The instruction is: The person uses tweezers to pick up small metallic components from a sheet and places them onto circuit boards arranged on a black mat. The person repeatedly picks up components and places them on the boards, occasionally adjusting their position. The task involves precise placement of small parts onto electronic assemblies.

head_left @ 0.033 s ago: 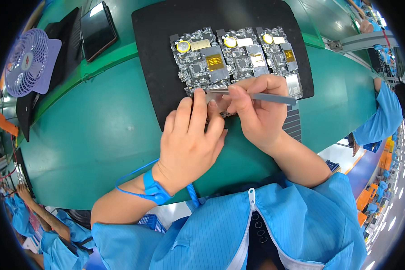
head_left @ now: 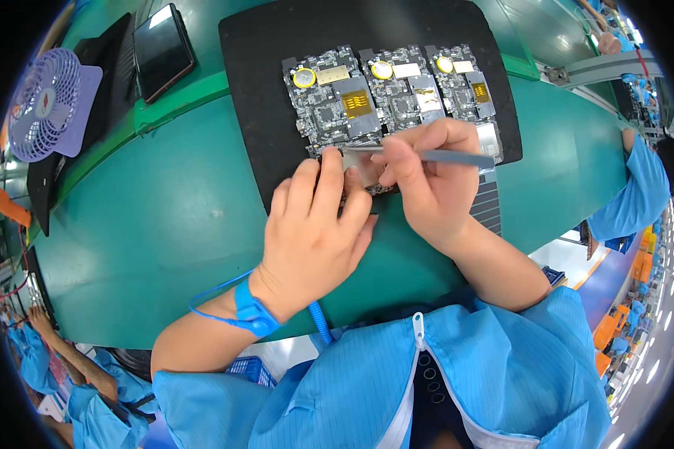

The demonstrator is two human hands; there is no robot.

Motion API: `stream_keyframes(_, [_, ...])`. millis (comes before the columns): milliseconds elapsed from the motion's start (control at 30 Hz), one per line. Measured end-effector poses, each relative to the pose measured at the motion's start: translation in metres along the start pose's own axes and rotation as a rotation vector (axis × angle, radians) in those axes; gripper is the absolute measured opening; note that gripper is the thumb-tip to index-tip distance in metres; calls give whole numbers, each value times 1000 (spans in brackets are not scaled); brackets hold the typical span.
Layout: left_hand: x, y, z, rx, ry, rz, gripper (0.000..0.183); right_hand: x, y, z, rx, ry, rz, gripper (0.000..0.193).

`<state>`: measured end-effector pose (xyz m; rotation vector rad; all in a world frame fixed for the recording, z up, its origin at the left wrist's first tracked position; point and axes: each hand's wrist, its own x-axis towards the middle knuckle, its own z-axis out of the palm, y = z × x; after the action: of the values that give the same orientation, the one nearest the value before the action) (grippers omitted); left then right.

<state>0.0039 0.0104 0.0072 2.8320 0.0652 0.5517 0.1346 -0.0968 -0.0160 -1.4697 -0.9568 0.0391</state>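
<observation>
Left circuit board (head_left: pixel 326 114), bearing a coin cell (head_left: pixel 305 78) and an amber film patch (head_left: pixel 356 103), lies on the black mat (head_left: pixel 258 97), its near end partly covered by the hands. A silvery plate (head_left: pixel 363 166) shows between the hands at that end. Tip of a slim grey tool (head_left: pixel 457 157), probably tweezers, reaches the area by the plate's far edge; exact contact too small to resolve.

Right hand (head_left: pixel 438 191): fingers grasp the grey tool, held crosswise. Left hand (head_left: pixel 307 232): fingers bent, tips down at the board beside the tool tip; cannot tell whether they pinch a small part or only press.

Step in hand, as judged: fine work at the plate's edge, left fingers bracing. Next move seems to call for a steady tip, light force and a firm brace; a slip could scrape neighbouring components.

Outward: middle circuit board (head_left: pixel 404 101) and right circuit board (head_left: pixel 464 93) lie alongside on the mat; green surface (head_left: pixel 165 209) beneath. Blue strap (head_left: pixel 253 310) circles the left wrist.
</observation>
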Motion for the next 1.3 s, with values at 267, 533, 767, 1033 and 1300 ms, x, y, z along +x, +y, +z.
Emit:
stream_keyframes(267, [-2,-19,-16,-131,28,29,39,42,-30,-93,323,305,519,15])
stream_keyframes(533, [1,-13,-20,-82,-87,116,25,28,5,-225,368,263,768,12])
stream_keyframes(767, [-4,-2,-38,-94,29,-89,20,24,9,-264,117,219,678,22])
stream_keyframes(1033, [-4,-46,-51,-1189,109,-1134,50,52,12,-239,97,-183,959,35])
stream_keyframes(1300, [38,-14,-77,-1291,138,-973,6,24,13,-256,294,-146,998,39])
